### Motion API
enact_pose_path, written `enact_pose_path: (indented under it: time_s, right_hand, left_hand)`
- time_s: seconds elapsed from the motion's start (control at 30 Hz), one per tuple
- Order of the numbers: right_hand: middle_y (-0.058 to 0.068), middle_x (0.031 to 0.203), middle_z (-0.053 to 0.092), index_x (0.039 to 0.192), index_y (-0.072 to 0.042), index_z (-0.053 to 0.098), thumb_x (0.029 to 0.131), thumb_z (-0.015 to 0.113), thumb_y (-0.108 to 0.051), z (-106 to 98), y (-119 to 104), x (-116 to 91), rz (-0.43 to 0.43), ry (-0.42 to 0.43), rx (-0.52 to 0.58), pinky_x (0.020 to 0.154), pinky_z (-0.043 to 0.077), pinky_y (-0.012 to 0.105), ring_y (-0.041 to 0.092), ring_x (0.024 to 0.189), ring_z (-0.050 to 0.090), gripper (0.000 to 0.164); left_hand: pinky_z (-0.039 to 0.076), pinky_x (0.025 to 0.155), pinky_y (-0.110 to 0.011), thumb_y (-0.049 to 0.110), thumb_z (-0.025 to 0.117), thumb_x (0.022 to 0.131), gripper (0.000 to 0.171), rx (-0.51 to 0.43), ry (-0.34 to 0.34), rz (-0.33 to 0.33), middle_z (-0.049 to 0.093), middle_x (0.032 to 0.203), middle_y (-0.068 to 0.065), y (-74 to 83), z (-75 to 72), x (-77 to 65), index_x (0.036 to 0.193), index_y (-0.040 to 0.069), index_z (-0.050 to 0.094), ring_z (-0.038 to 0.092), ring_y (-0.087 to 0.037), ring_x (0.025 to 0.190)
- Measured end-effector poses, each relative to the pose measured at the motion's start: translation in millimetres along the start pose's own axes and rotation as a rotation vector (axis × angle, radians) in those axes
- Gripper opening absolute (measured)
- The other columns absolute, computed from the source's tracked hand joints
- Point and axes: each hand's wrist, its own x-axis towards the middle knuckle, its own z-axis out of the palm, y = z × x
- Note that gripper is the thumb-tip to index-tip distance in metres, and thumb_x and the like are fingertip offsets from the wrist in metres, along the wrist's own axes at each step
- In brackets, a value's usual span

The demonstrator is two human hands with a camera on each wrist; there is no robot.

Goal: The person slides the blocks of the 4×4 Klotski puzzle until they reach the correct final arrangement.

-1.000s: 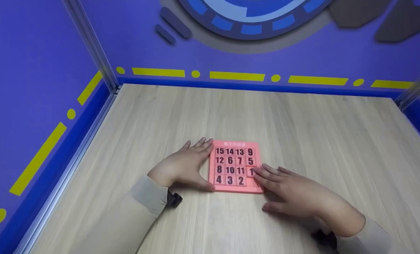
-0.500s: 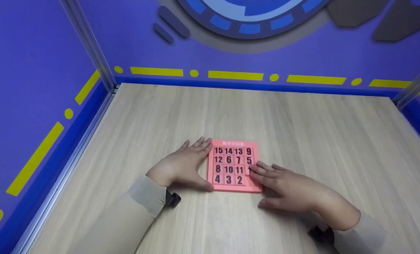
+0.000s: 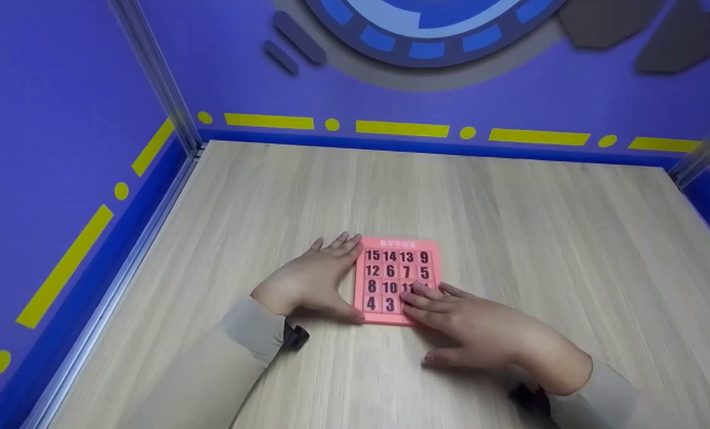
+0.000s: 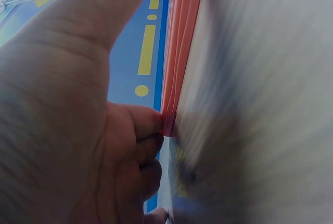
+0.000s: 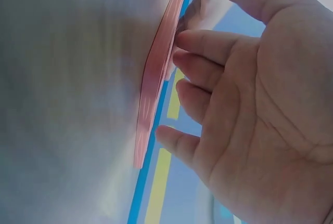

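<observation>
A pink sliding number puzzle lies flat on the wooden table, its tiles printed with black numerals. My left hand rests against its left side, index fingertip at the far left corner and thumb at the near left corner. In the left wrist view the fingertips touch the edge of the puzzle. My right hand reaches over the lower right part with extended fingers, the fingertips on or just above the bottom-row tiles beside the 3. They hide the 2 and part of the 11. The right thumb stays off the puzzle, near the table.
The light wooden table extends around the puzzle. Blue-purple walls with yellow dashes enclose it at the back and sides. A metal corner post stands at the back left.
My right hand has shifted left, its fingertips going from the tile marked 1 to the area of the 2. My left hand and the puzzle frame stay in place.
</observation>
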Motion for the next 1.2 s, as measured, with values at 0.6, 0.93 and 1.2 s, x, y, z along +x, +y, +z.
enact_pose_path:
  time_s: [0.6,0.93,1.2]
  right_hand:
    - [0.003,0.183,0.041,0.174,-0.02,0.047,0.11,0.065,-0.059,-6,7,-16,0.026,0.004,0.038,0.139,0.029,0.071,0.036,0.172,0.037,0.077]
    - [0.006,0.18,0.046,0.172,-0.017,0.05,0.109,0.069,-0.056,-14,2,-19,0.09,-0.014,0.017,0.138,0.032,0.072,0.037,0.17,0.041,0.077]
    - [0.005,0.177,0.051,0.168,-0.016,0.057,0.11,0.069,-0.054,-15,-3,-13,0.061,0.037,-0.08,0.137,0.037,0.069,0.034,0.167,0.047,0.07]
  left_hand:
    - [0.001,0.147,-0.056,0.078,0.09,0.075,0.148,-0.019,0.008,0.005,0.002,0.192,-0.003,-0.4,0.9,-1.7,0.182,0.01,0.013,0.0,-0.025,0.18]
    - [0.0,0.146,-0.059,0.078,0.092,0.074,0.149,-0.005,0.003,-0.002,0.004,0.192,-0.003,-0.9,-1.3,0.3,0.182,0.011,0.013,0.002,-0.027,0.18]
    - [-0.001,0.147,-0.058,0.078,0.091,0.074,0.149,0.004,-0.011,-0.007,0.002,0.192,-0.001,-0.4,-1.0,0.5,0.182,0.011,0.013,0.0,-0.025,0.18]
